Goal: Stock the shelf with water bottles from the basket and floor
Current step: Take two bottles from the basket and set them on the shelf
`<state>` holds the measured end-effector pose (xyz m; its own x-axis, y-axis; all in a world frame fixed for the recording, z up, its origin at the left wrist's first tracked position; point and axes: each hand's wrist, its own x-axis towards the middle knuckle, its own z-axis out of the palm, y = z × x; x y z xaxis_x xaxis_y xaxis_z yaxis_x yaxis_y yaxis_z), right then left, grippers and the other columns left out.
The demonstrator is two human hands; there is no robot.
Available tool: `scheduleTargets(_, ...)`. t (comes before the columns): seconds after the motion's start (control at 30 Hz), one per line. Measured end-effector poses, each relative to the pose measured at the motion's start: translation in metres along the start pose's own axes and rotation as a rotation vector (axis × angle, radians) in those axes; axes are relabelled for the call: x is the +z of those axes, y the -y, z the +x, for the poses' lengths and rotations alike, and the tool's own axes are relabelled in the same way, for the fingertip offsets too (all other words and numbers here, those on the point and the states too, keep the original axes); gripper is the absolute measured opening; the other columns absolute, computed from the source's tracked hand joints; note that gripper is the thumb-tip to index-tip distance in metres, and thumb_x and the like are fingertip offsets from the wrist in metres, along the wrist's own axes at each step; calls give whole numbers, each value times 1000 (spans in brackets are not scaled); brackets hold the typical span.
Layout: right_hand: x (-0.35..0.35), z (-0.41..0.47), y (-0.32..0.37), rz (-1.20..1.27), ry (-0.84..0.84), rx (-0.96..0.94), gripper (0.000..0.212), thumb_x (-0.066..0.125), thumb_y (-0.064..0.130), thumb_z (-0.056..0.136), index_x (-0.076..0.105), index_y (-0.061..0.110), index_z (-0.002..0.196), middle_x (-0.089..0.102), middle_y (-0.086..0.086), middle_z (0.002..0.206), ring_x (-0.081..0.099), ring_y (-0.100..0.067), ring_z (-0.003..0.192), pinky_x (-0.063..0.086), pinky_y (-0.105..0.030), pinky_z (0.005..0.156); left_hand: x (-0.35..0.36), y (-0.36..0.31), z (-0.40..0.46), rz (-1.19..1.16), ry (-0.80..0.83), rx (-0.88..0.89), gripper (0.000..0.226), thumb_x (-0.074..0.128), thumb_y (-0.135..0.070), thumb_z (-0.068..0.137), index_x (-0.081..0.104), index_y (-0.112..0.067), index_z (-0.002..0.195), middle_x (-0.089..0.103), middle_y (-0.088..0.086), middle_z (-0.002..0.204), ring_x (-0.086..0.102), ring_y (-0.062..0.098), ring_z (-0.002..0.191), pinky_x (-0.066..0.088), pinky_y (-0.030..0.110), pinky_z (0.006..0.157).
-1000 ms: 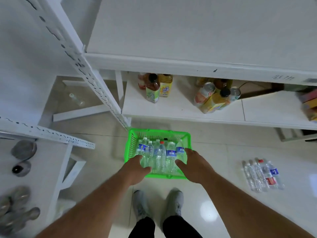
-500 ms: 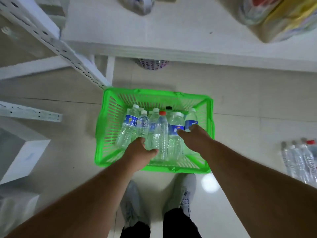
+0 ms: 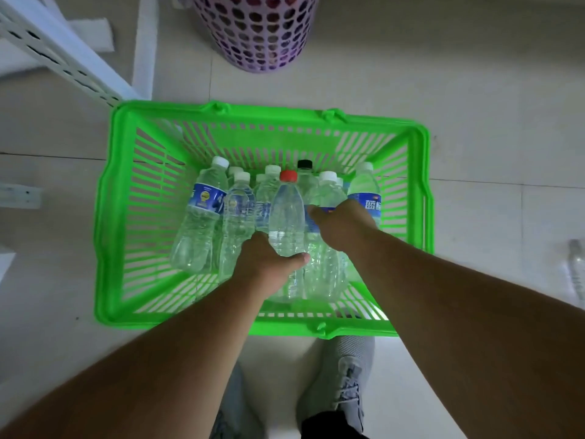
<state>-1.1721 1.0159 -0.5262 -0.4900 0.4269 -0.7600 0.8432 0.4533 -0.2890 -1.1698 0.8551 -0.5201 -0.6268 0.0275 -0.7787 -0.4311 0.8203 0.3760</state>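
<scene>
Left hand [image 3: 269, 264] mid-frame, fingers and thumb wrapped round the lower body of the red-capped bottle [image 3: 286, 217]. Right hand [image 3: 343, 224] just right of it, curled over a white-capped bottle [image 3: 326, 191]; exact grip hidden by the knuckles. Both inside the green basket [image 3: 107, 248] on the floor, centre frame, among more water bottles [image 3: 202, 213]. Purple perforated bin [image 3: 256, 30] top centre, white shelf upright [image 3: 53, 49] upper left, grey shoes [image 3: 345, 375] bottom.

The fingers of both hands are hidden among the bottles [image 3: 237, 217]. The purple basket [image 3: 259, 36] is cut by the top edge, one floor bottle [image 3: 577, 270] by the right edge, blurred
</scene>
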Motion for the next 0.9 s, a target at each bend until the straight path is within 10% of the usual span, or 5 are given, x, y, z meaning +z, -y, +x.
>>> scheduleTargets(0.13,2,-4,-2,-28,-70,13,44,63,57,87,43,22,69,52,-6,75,51,-18,60,32,-25,46,-2,3,3,-18,-3,-4,60,82,-51,65,54,-17,105,60,-7,93,48,-2,61,33,16,42)
scheduleTargets(0.4,-42,-63,15,179,-145,-91,50,68,62,79,64,15,99,60,4,73,56,-12,60,29,-23,45,-56,-2,-56,-164,-13,93,41,86,-39,65,65,-16,91,71,5,89,68,23,82,53,35,67)
scheduleTargets(0.9,-266,-415,175,269,-221,-472,32,70,48,84,59,23,99,62,12,78,57,2,65,37,-10,50,-313,-110,-362,-427,-20,354,39,88,-20,67,64,-29,97,72,-23,78,65,-9,68,45,5,57)
